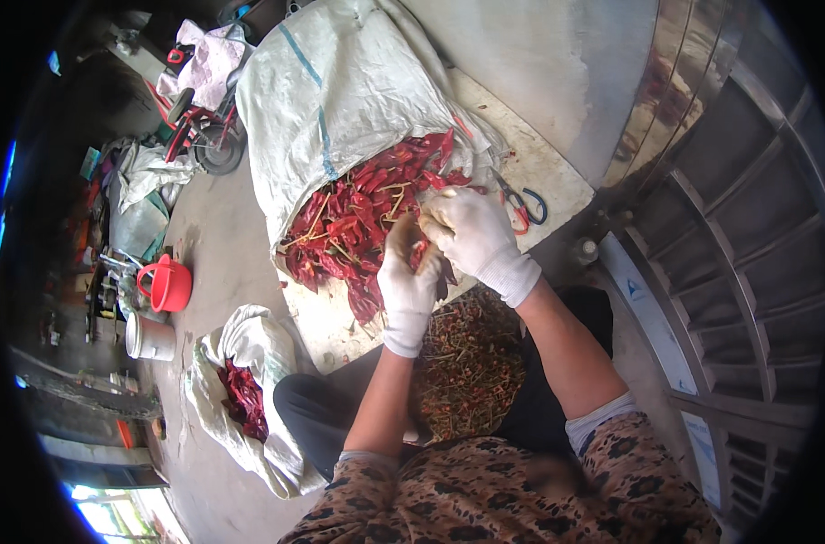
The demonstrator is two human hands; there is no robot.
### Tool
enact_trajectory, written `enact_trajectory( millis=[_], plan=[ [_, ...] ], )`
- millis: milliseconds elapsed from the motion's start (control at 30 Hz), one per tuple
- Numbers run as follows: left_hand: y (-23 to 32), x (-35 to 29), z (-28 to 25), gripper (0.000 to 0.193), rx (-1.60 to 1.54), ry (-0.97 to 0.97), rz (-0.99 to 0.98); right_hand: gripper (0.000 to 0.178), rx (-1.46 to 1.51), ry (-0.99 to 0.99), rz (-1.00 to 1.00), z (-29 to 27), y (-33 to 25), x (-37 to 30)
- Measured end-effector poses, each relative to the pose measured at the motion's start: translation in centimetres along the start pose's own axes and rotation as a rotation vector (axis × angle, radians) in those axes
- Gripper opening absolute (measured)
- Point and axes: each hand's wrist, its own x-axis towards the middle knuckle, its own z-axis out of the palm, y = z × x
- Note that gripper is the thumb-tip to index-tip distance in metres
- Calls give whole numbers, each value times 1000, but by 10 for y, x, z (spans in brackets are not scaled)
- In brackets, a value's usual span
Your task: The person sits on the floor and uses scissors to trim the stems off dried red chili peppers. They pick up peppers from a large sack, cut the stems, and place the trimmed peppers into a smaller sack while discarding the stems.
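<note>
White work gloves cover both my hands, which meet over the front of a heap of dried red chili peppers [349,227]. The heap spills from the mouth of a big white woven sack [340,91] lying on a pale board. My left hand [407,286] is closed around a dried chili pepper [419,254], its fingers pointing up. Close beside it, my right hand [471,231] is bent in a pinch at the same spot; what its fingertips grip is hidden. Scissors [521,210] with dark and red handles lie right of the heap.
Between my legs is a mass of chili stems and bits [471,363]. A smaller white sack [276,349] with red chilies stands at left. Beyond it are a red bucket [169,286] and a white bucket [151,337]. A metal-framed panel [739,208] stands at right.
</note>
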Motion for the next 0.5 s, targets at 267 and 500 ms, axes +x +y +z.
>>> enact_trajectory(
  millis=[267, 500],
  plan=[
    [-7, 9, -26, 31, 155, -148, 269, 28, 1169, -124, 688, 2, -8, -3],
    [-32, 5, -12, 37, -174, -20, -187, 48, 179, -254, 435, -33, -6, 6]
  ],
)
